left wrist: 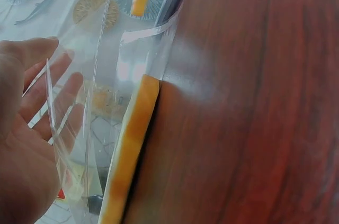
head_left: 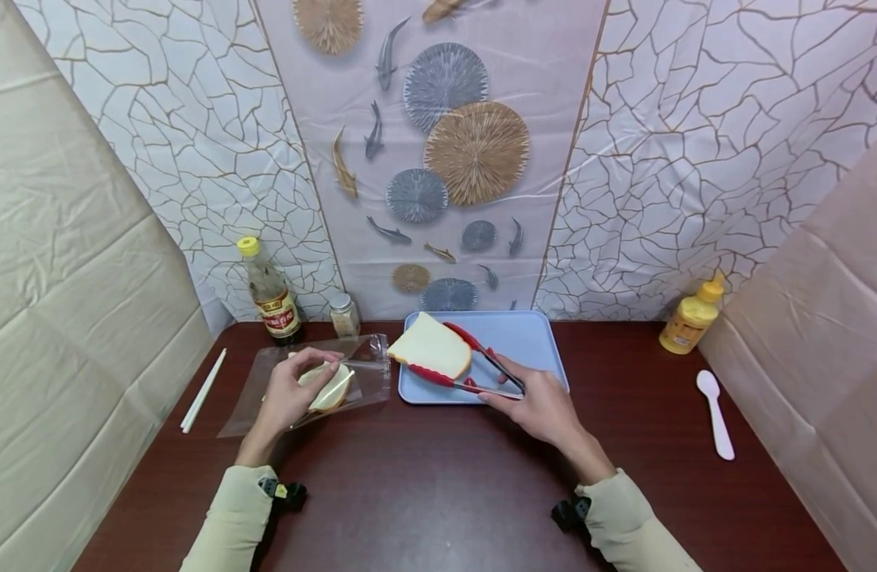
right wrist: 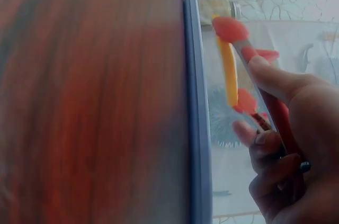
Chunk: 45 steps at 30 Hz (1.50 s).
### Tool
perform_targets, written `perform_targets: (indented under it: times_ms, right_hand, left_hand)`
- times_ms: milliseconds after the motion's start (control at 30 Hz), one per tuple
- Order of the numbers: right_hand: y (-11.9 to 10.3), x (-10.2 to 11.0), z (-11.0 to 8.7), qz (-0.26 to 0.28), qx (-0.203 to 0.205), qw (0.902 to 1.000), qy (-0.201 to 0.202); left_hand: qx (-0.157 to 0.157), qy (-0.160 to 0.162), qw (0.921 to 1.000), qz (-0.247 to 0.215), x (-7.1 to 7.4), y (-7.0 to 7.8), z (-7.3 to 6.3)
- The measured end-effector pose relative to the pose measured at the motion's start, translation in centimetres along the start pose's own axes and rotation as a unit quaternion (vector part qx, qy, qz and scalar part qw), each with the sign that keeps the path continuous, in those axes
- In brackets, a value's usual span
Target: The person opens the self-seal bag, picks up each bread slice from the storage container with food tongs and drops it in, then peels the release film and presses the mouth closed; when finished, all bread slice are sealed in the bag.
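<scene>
My left hand (head_left: 290,395) is over a clear plastic bag (head_left: 370,381) lying on the table. Its fingers (left wrist: 66,94) look loosely extended, partly behind the film, with the thumb apart from them. Inside the bag is a bread slice (head_left: 333,389), whose crust edge (left wrist: 132,150) faces the left wrist view. My right hand (head_left: 542,403) grips red-tipped tongs (head_left: 474,384) with thumb and curled fingers. The tongs hold a second bread slice (head_left: 431,346) by its sides, above the left part of a blue tray (head_left: 517,342). This slice's left corner reaches the bag's mouth.
Back left stand a sauce bottle (head_left: 272,298) with a yellow cap and a small jar (head_left: 344,315). White chopsticks (head_left: 204,391) lie at the left. On the right are a yellow squeeze bottle (head_left: 691,319) and a white spoon (head_left: 716,415). Patterned cloth (head_left: 438,238) hangs behind.
</scene>
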State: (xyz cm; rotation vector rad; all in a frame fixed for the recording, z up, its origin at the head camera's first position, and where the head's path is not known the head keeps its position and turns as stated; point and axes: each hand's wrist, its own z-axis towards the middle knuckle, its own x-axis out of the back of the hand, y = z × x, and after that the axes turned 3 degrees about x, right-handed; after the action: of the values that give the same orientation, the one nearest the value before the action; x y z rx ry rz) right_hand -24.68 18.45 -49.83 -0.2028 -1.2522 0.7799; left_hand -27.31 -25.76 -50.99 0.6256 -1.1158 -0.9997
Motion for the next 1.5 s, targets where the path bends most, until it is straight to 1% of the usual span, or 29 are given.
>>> perform_targets:
  times_ms: [133, 233, 333, 500, 633, 700, 900, 967, 1067, 1233, 1500]
  right_hand:
    - [-0.9, -0.1, -0.1, -0.019, 0.036, 0.9991, -0.005]
    - [-1.5, -0.1, -0.2, -0.032, 0.043, 0.9983, -0.024]
    - [-2.0, -0.2, -0.3, -0.033, 0.046, 0.9973, -0.047]
    - [-2.5, -0.5, -0.5, -0.033, 0.062, 0.9956, -0.061]
    - [-2.7, -0.8, -0.4, -0.011, 0.075, 0.9947, -0.070]
    - [-2.7, -1.0, -0.2, 0.011, 0.077, 0.9938, -0.080]
    - [-2.8, -2.1, 1.2, 0.059, 0.070, 0.9888, -0.117]
    - [-3.1, -2.4, 1.7, 0.062, 0.074, 0.9878, -0.122]
    - [-3.6, -3.0, 2.4, 0.060, 0.079, 0.9874, -0.124]
    - [-4.3, -3.9, 3.3, 0.053, 0.079, 0.9873, -0.127]
    - [-4.7, -4.3, 3.7, 0.048, 0.082, 0.9888, -0.115]
  left_hand:
    - [0.010, 0.001, 0.9999, 0.002, 0.0, 0.0, -0.1]
    - [0.011, 0.002, 0.9999, 0.006, 0.0, 0.0, -0.2]
    - [0.008, 0.001, 0.9999, 0.011, 0.0, 0.1, -0.2]
    - [0.005, -0.005, 0.9999, 0.008, 0.1, 0.0, -0.2]
    - [0.005, -0.016, 0.9999, -0.005, 0.2, -0.1, -0.2]
    - [0.007, -0.021, 0.9997, -0.006, 0.4, -0.1, -0.2]
    - [0.003, -0.036, 0.9993, -0.008, 0.7, -0.1, -0.5]
    - [0.001, -0.041, 0.9991, -0.013, 0.8, -0.1, -0.5]
    - [0.008, -0.046, 0.9987, -0.017, 0.8, 0.0, -0.6]
    - [0.011, -0.046, 0.9988, -0.008, 0.8, 0.1, -0.4]
    - [0.009, -0.044, 0.9989, -0.007, 1.1, 0.2, -0.4]
